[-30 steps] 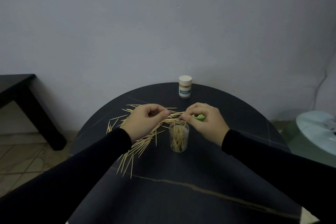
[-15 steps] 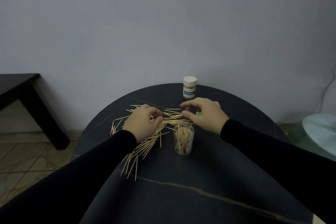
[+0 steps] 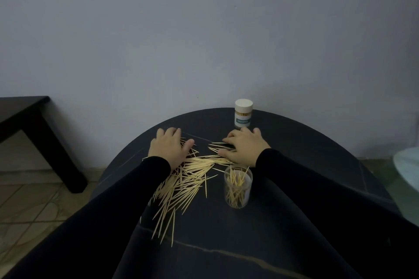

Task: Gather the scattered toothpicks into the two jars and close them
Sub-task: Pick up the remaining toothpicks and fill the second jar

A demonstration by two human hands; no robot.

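Scattered toothpicks [image 3: 188, 176] lie in a loose heap on the round black table [image 3: 294, 165]. An open clear jar [image 3: 238, 187] stands upright to their right, partly filled with toothpicks. A second jar [image 3: 243, 113], with a white lid and a label, stands closed at the table's far edge. My left hand [image 3: 169, 147] lies flat, fingers spread, on the heap's far left end. My right hand [image 3: 244, 146] lies flat on the toothpicks beyond the open jar, fingers spread. The green lid seen before is hidden.
A low black side table [image 3: 34, 120] stands at the left by the wall. A pale round object [image 3: 408, 165] shows at the right edge. Tiled floor lies below on the left.
Both hands have opened from pinching near the open jar and moved farther away across the table, now pressed flat on the toothpicks. The green lid has gone out of sight.
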